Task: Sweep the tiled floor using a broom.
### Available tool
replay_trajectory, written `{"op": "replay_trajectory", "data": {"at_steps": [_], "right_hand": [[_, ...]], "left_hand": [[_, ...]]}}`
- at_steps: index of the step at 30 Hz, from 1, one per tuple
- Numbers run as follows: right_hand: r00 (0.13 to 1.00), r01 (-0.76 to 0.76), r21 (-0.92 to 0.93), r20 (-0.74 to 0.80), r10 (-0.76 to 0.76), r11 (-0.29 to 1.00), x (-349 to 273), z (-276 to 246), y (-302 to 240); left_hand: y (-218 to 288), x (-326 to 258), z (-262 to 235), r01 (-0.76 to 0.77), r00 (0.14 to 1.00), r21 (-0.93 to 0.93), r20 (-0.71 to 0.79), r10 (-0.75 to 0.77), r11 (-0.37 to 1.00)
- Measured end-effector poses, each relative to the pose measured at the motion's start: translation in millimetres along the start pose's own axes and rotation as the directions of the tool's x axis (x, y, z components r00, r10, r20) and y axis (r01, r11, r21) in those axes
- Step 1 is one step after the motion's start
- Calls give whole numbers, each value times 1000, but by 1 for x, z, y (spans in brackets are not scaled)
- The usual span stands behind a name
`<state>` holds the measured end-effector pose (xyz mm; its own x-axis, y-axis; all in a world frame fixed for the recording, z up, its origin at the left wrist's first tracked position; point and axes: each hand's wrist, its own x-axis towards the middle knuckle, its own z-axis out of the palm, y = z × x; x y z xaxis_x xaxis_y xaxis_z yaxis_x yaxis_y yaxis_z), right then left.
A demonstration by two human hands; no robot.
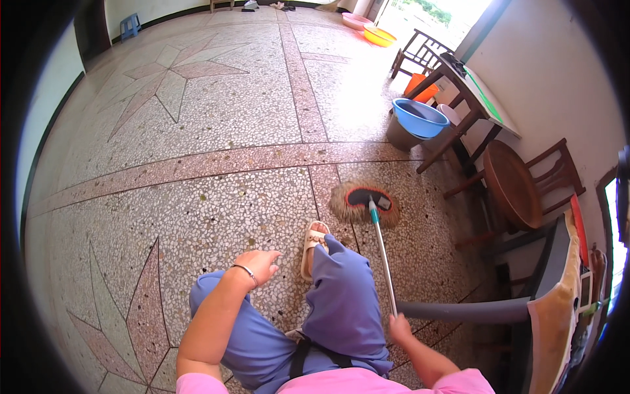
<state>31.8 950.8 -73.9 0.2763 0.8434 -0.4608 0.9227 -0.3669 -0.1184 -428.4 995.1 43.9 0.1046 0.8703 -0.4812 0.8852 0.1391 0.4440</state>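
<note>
My right hand [399, 327] is closed round the upper end of a mop's silver pole. The mop [371, 199] has a shaggy beige-brown fringe, a black plate edged in red and a teal joint. Its head rests on the speckled stone floor [249, 190], ahead and to the right of my foot in a pale sandal [314, 246]. My left hand [259, 266], with a bracelet at the wrist, hangs over my left knee. It holds nothing, and its fingers are loosely bent and partly apart.
To the right stand a round-topped wooden stool [510, 184], a chair [558, 167] and a table [482, 98]. A blue basin [420, 117] sits on a dark bucket [401, 134]. Farther off are orange [379, 36] and pink [356, 21] basins. A blue stool [130, 26] is at far left.
</note>
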Motion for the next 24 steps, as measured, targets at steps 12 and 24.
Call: {"op": "replay_trajectory", "data": {"at_steps": [12, 24], "right_hand": [[999, 51, 310, -32, -43, 949, 191, -58, -174], [983, 128, 31, 132, -131, 991, 86, -40, -76]], "left_hand": [[-37, 37, -13, 215, 976, -113, 0, -217, 970], [-94, 86, -23, 388, 920, 69, 27, -390, 919]]}}
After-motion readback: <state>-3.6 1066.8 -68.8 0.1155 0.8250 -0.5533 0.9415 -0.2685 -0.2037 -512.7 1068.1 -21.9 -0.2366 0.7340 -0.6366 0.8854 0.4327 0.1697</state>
